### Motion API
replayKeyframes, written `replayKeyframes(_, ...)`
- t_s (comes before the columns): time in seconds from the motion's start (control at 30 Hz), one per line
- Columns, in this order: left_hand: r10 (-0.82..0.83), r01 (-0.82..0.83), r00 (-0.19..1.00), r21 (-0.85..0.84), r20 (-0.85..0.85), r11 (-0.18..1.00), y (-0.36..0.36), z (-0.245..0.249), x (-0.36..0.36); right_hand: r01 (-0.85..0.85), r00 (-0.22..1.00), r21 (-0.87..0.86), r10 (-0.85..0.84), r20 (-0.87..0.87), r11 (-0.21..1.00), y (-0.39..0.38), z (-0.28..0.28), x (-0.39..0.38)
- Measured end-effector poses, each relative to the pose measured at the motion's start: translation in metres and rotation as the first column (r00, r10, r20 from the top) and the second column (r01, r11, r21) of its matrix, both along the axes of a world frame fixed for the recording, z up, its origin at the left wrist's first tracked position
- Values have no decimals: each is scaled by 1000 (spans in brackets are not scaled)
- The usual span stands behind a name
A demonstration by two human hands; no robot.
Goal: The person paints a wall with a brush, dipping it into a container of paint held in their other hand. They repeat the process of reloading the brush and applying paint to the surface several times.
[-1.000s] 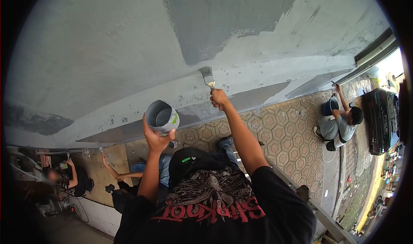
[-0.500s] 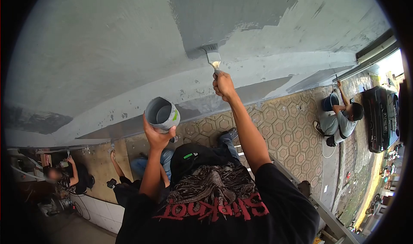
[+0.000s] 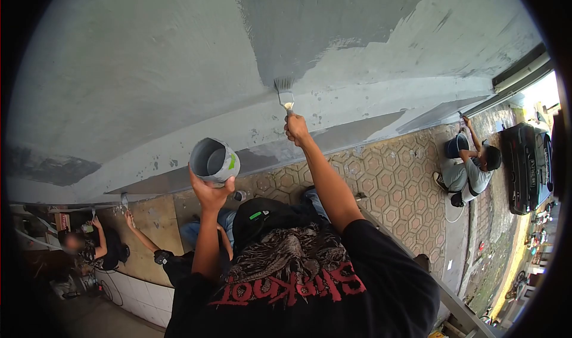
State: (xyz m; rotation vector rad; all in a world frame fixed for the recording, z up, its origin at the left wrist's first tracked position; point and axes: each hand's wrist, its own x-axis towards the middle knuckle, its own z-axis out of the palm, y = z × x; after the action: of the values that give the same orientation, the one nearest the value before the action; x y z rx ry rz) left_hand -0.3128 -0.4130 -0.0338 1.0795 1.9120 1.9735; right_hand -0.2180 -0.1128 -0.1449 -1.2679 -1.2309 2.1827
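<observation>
Your right hand (image 3: 296,129) is gripping, arm (image 3: 328,177) stretching nearly straight; your left hand (image 3: 210,194) is cupping, thumb (image 3: 227,187) spreading.

"Slipknot" runs in large red lettering (image 3: 292,291) across the chest of the wearer's black T-shirt (image 3: 310,314), upside down in this view. On the black car (image 3: 517,177) at far right, a pale row of characters (image 3: 532,170), probably a number plate, stands sideways, too small to make out.

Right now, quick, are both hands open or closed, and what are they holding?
Left hand: holding the tub.
Right hand: closed on the handle of the paintbrush.
</observation>
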Motion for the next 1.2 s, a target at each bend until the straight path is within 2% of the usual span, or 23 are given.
replayKeyframes(0.07,14,-13,1000,31,-2,999,-3,0,0,-10,1000,4,10,12,1000,-16,-12,9)
replayKeyframes(0.13,18,-18,1000,30,-11,999,-6,-2,-4,64,993,353,-95,71,934,-32,-26,16)
replayKeyframes(0.17,24,-23,999,24,-21,999,-8,-4,-6,64,993,353,-95,72,934,-31,-28,16)
replayKeyframes(0.23,28,-27,999,18,-15,999,-7,-2,-8,208,975,592,-214,-61,779,-33,-14,17)
replayKeyframes(0.27,33,-33,999,8,-6,999,-8,-1,-8,205,976,624,-203,-76,754,-24,-2,15)
replayKeyframes(0.3,30,-30,1000,5,-8,1000,-8,-3,-9,208,976,622,-206,-77,755,-12,11,12)
replayKeyframes(0.33,39,-39,999,20,-7,999,-8,-7,-11,128,992,385,-112,-66,914,0,19,8)
replayKeyframes(0.37,47,-47,999,33,-5,998,-8,-10,-12,27,997,116,-17,-81,993,9,27,5)
replayKeyframes(0.4,42,-41,999,26,-5,999,-9,-11,-12,-23,999,69,26,-42,997,15,22,3)
replayKeyframes(0.5,37,-38,998,-23,-44,999,-6,-10,-16,0,1000,131,-4,27,991,5,2,15)
replayKeyframes(0.6,35,-34,999,45,-20,998,-5,-11,-14,37,994,155,-53,100,987,-22,-9,37)
replayKeyframes(0.63,44,-45,998,-1,-55,999,-6,-13,-16,39,993,156,-55,103,987,-27,-15,39)
replayKeyframes(0.7,52,-56,995,-42,-90,998,-3,-11,-15,118,984,461,-166,65,879,-32,-23,35)
replayKeyframes(0.73,40,-40,999,-5,-30,999,0,-7,-12,152,980,510,-195,32,847,-27,-24,28)
replayKeyframes(0.77,28,-29,999,32,30,999,1,-5,-10,148,981,510,-190,31,848,-18,-26,22)
replayKeyframes(0.83,33,-33,999,16,28,999,-1,-6,-10,62,993,471,-100,58,880,-4,-9,11)
replayKeyframes(0.87,32,-32,999,0,25,999,-2,-6,-11,20,997,270,-38,63,963,-1,-3,8)
replayKeyframes(0.9,38,-38,999,-2,24,999,-2,-5,-11,13,998,267,-31,63,964,-2,-8,8)
replayKeyframes(0.97,46,-46,998,13,35,999,0,-3,-8,47,993,146,-62,96,988,-5,-20,9)
replayKeyframes(1.1,54,-55,998,61,19,997,0,-7,-8,3,985,186,-35,170,983,-40,-34,27)
replayKeyframes(1.2,79,-79,997,16,22,997,0,-6,-11,92,986,424,-143,90,901,-54,-56,21)
